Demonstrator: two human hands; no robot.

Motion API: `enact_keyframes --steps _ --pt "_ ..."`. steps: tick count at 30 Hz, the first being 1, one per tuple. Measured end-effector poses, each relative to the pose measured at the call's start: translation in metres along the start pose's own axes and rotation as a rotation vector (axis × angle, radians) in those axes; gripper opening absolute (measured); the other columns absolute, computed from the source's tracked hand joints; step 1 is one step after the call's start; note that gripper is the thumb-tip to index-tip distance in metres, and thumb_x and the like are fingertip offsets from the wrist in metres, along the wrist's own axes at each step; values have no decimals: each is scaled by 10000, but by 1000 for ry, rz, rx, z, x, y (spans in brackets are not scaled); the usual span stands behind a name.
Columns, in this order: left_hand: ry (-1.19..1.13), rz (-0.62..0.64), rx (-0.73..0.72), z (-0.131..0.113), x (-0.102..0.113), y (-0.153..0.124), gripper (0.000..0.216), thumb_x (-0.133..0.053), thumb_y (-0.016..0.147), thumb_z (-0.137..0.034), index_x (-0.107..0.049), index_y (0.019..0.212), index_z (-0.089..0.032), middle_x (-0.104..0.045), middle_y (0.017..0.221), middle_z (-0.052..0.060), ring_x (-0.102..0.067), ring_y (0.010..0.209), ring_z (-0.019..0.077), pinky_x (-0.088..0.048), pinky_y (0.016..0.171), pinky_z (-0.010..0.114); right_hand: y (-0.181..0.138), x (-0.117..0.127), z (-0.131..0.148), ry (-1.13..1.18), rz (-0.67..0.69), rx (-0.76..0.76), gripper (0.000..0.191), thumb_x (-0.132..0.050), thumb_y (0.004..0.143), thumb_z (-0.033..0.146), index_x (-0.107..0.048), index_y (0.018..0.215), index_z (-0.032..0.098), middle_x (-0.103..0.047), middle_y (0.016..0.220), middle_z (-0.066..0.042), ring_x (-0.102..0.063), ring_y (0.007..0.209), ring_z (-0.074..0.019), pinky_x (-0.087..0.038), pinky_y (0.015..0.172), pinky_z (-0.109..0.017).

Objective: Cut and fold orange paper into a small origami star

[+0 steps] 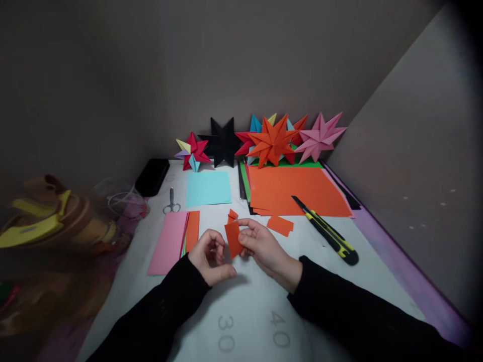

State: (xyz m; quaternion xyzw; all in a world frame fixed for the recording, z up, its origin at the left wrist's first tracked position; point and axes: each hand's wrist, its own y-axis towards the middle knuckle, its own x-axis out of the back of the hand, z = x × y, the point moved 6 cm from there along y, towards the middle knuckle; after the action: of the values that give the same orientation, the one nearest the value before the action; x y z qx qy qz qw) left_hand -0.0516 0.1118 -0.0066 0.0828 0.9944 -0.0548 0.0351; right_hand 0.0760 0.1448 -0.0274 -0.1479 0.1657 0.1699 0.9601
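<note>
Between thumb and fingers, my right hand [264,247] pinches a small orange paper rectangle [233,239], held upright above the white work surface. My left hand [214,257] is just to the left of that paper, thumb stretched out and fingers curled, with a gap between them and nothing visible inside. Behind the held piece lies a small folded orange paper [232,215]. Loose orange paper pieces [280,226] rest beyond my right hand. Left of my left hand is a stack of pink paper strips [166,246], with orange strips [192,229] beside it.
A yellow-black utility knife [328,234] lies at right, its blade extended toward orange sheets [298,188]. Small scissors [172,203], light blue paper [209,187] and a black phone [152,177] lie farther back. Folded paper stars [272,141] stand along the wall.
</note>
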Motion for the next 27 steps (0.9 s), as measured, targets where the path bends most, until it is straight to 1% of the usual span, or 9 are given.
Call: enact_keyframes --steps 2,8,14,20,23,27 --pt "22 -6 2 1 0 0 493 -789 462 -261 -412 772 -190 -409 588 -89 -356 477 40 -286 465 176 0 0 -1 2 0 -3 332 -636 707 290 -498 989 182 -535 543 58 -504 401 -80 -339 408 -187" --pt "-7 -32 -17 1 2 2 401 -719 559 -330 -388 737 -192 -397 584 -82 -326 463 40 -279 476 186 0 -2 -2 -17 42 2 346 -638 705 290 -489 1000 185 -537 553 61 -513 411 -81 -358 417 -188" --pt "0 -30 -30 2 2 3 412 -731 554 -352 -391 725 -194 -393 573 -84 -322 460 45 -262 474 186 -1 -4 -2 -5 66 -1 343 -644 702 289 -496 991 179 -539 541 64 -517 411 -82 -371 421 -189" --pt "-3 -22 -31 3 3 4 397 -738 561 -321 -405 733 -190 -398 564 -88 -337 464 44 -278 481 181 -1 -5 -2 16 80 2 333 -639 713 267 -500 1001 172 -552 545 59 -523 418 -81 -371 422 -183" --pt "33 -32 -49 2 4 5 325 -707 602 -329 -445 726 -182 -426 570 -69 -393 487 60 -305 493 190 -1 -5 -2 20 87 5 337 -642 712 279 -505 1000 172 -550 546 55 -532 431 -90 -382 431 -193" --pt "145 -38 -96 1 4 5 204 -581 710 -351 -511 671 -163 -531 603 -3 -450 501 88 -328 490 215 0 -4 -1 6 61 12 321 -628 724 278 -502 1005 187 -552 566 52 -529 441 -86 -401 459 -205"
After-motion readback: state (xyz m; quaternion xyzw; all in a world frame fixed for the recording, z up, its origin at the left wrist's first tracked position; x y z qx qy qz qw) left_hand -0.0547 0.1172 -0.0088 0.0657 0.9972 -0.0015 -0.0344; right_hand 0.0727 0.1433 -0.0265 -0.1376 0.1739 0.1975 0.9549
